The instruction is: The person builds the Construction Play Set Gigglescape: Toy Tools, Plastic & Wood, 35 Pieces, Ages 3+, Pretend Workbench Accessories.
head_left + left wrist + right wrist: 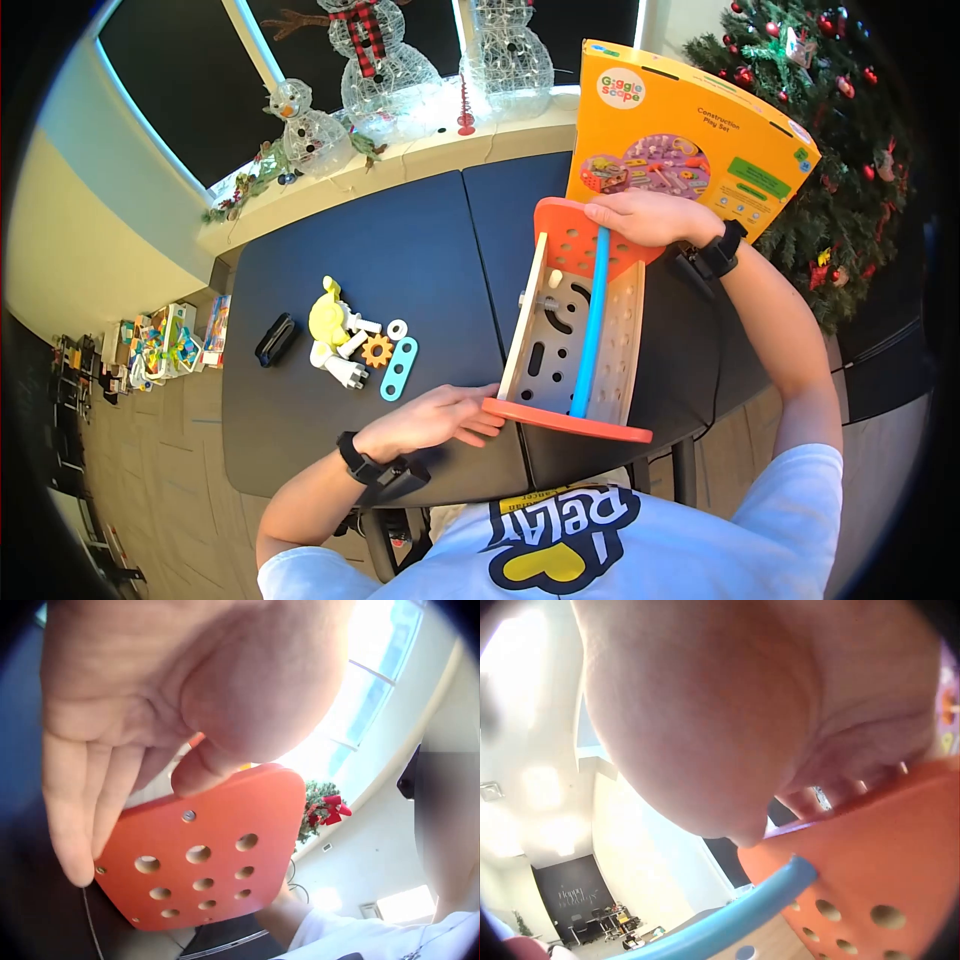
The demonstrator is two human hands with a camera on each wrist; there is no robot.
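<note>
A toy toolbox, with perforated wooden sides (630, 330), orange-red end panels (217, 862) and a blue rod handle (592, 320), stands tilted over the table. My right hand (645, 217) grips the far end panel (870, 855), thumb on the inner side and fingers over the outside. My left hand (435, 418) touches the left corner of the near end panel, its fingers fairly straight and its thumb at the panel's edge. A grey bolt (545, 303) pokes through the left side panel. Inside the box, near the far end, shows a pale peg (555, 279).
Left on the dark table (300, 450) lie a yellow-and-white toy pile (328, 320), an orange gear (377, 350), a white washer (397, 329), a turquoise strip (399, 369) and a black case (277, 340). A yellow box (745, 125) stands behind the toolbox, beside a decorated tree (850, 130).
</note>
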